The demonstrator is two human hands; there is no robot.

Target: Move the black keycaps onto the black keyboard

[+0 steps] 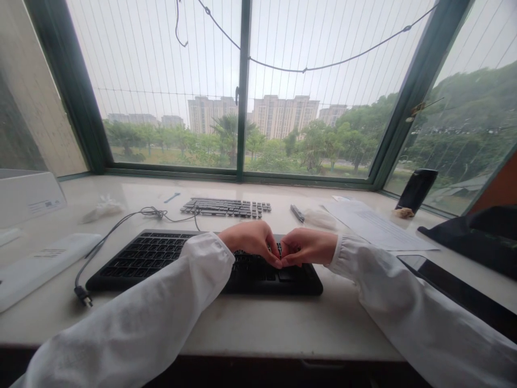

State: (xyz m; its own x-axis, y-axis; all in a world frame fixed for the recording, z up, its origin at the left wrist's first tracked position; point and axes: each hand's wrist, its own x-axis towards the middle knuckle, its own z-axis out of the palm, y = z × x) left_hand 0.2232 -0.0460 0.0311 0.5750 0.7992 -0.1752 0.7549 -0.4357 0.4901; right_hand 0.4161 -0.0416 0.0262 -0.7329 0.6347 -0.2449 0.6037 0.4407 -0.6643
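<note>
A black keyboard base [141, 261] lies on the white sill, its key sockets showing without caps on the left part. Over its right part my left hand [252, 240] and my right hand [309, 247] meet at the fingertips. Both hands are closed in a pinch, thumbs low and touching or nearly so. Whatever lies between the fingers is hidden or too small to name. Behind the base, loose keycaps [226, 207] are laid out in rows like a keyboard.
A cable [121, 221] with a USB plug [83, 296] runs along the left. White boxes [48, 264] stand far left. On the right are a dark pen-like tool [297, 213], a paper sheet [371, 223], a phone [456, 291], a black upright object [417, 189] and black cloth [476, 234].
</note>
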